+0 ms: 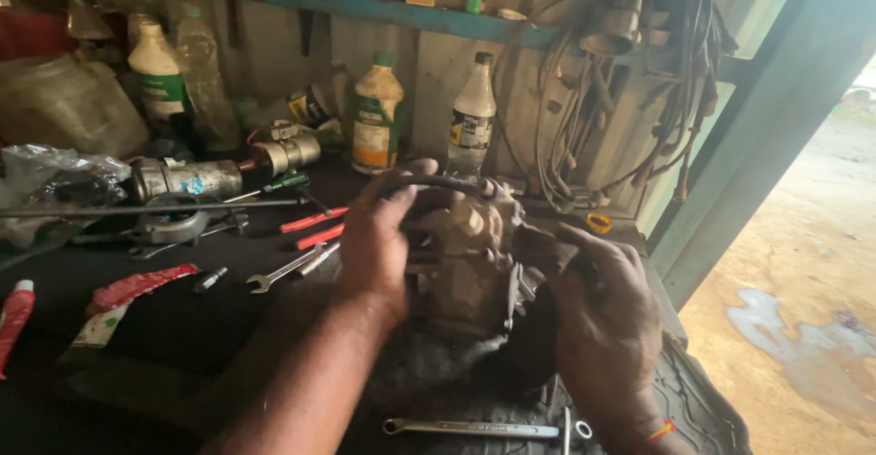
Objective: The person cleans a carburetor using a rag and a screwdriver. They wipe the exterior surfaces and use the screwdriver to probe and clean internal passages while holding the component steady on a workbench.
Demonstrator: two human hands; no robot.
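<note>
On the dark table (164, 327), centre, sits a grimy metal engine part (470, 254), resting on a black rubber tyre (693, 400). Left hand (379, 236) grasps its left side w/ fingers curled over the top, next to a black hose (438, 181). Right hand (602, 304) grips the part's right end, fingers closed around it. Ring spanner (474, 428) lies on the tyre, just below the hands. Open-end spanner (283, 271) and red-handled screwdrivers (315, 227) lie left of the left hand. Plastic bottles (379, 122) stand along the back wall; cables (630, 99) hang at right.
</note>
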